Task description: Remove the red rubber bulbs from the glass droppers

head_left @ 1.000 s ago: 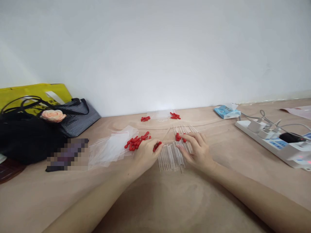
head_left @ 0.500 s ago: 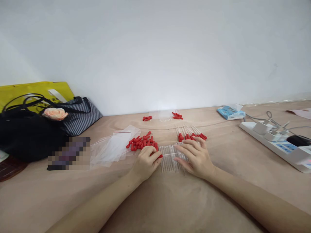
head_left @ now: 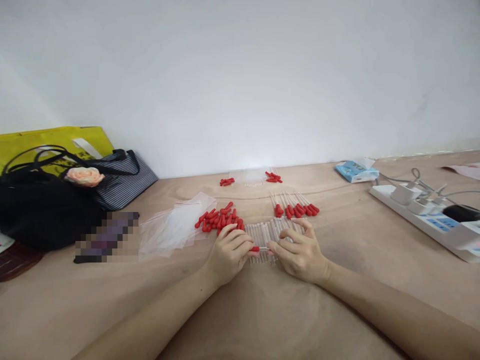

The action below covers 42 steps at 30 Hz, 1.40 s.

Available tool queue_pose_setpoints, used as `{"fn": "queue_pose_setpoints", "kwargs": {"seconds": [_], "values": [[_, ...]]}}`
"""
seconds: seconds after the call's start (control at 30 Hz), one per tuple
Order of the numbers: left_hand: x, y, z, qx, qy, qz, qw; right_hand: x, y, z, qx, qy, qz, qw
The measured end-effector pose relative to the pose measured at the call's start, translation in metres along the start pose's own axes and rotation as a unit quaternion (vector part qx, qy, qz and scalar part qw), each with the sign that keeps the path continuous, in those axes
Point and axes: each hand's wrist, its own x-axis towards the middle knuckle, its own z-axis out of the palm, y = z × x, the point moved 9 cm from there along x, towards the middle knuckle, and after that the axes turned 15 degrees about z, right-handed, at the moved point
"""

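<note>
Between finger and thumb, my left hand (head_left: 233, 252) pinches a red rubber bulb (head_left: 255, 248), its open end pointing right. My right hand (head_left: 300, 254) is closed on a thin glass dropper tube (head_left: 264, 249), whose end meets the bulb; how deep it sits I cannot tell. Under both hands lies a row of clear glass tubes (head_left: 258, 232). Loose red bulbs (head_left: 221, 218) are heaped just beyond my left hand. Past my right hand, several droppers (head_left: 300, 209) with red bulbs on their tubes lie side by side, tips toward the wall.
Clear zip bags (head_left: 174, 225) are spread at the left. Farther back are two small groups of red bulbs (head_left: 227, 182) and another clear bag (head_left: 251, 175). Bags (head_left: 123, 180) stand at far left. A tissue pack (head_left: 356, 171) and a power strip (head_left: 420, 220) with cables occupy the right.
My right hand has drawn its fingers in from a spread over the tubes to a grip on one. The bulb in my left hand has moved slightly right and nearer me, against the tube.
</note>
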Motion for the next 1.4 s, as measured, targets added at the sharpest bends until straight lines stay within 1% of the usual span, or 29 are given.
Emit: {"fn": "queue_pose_setpoints", "kwargs": {"seconds": [0.17,0.23,0.3,0.37,0.43,0.5,0.63,0.7,0.83,0.93,1.0,1.1,1.17,1.27,1.4], "values": [[0.002,0.006,-0.002,0.016,-0.002,0.03,0.999,0.0,-0.001,-0.005,0.009,0.007,-0.007,1.0],[-0.001,0.001,-0.005,0.011,0.001,0.019,1.0,-0.001,0.006,-0.009,0.017,0.013,-0.005,1.0],[-0.008,-0.01,-0.011,0.016,0.014,-0.018,1.0,-0.001,0.021,-0.015,0.017,0.022,0.025,0.999],[-0.015,-0.02,-0.018,0.027,0.032,-0.05,0.998,-0.001,0.04,-0.019,0.006,0.029,0.081,0.996],[-0.019,-0.022,-0.021,0.026,0.042,-0.046,0.998,0.0,0.047,-0.016,0.001,0.008,0.104,0.994],[-0.021,-0.023,-0.019,0.011,0.047,-0.041,0.998,0.002,0.042,-0.009,0.004,-0.019,0.105,0.994],[-0.024,-0.03,-0.013,-0.023,0.065,-0.072,0.995,0.008,0.028,0.008,0.005,-0.063,0.12,0.991],[-0.024,-0.033,-0.01,-0.027,0.063,-0.086,0.994,0.01,0.026,0.014,0.014,-0.078,0.131,0.988],[-0.026,-0.04,-0.008,-0.011,0.049,-0.13,0.99,0.016,0.023,0.017,0.048,-0.059,0.134,0.988],[-0.028,-0.044,-0.01,-0.003,0.049,-0.161,0.986,0.022,0.013,0.023,0.026,-0.047,0.105,0.993],[-0.03,-0.047,-0.012,-0.006,0.056,-0.181,0.982,0.026,0.003,0.03,-0.005,-0.054,0.082,0.995],[-0.033,-0.052,-0.015,-0.017,0.073,-0.212,0.974,0.028,-0.011,0.042,-0.046,-0.087,0.056,0.994],[-0.034,-0.054,-0.016,-0.025,0.077,-0.224,0.971,0.027,-0.017,0.048,-0.053,-0.114,0.053,0.991],[-0.035,-0.054,-0.012,-0.038,0.066,-0.227,0.971,0.025,-0.02,0.051,-0.036,-0.15,0.07,0.986],[-0.039,-0.054,-0.007,-0.05,0.052,-0.234,0.97,0.023,-0.019,0.05,-0.013,-0.191,0.09,0.977]]}}
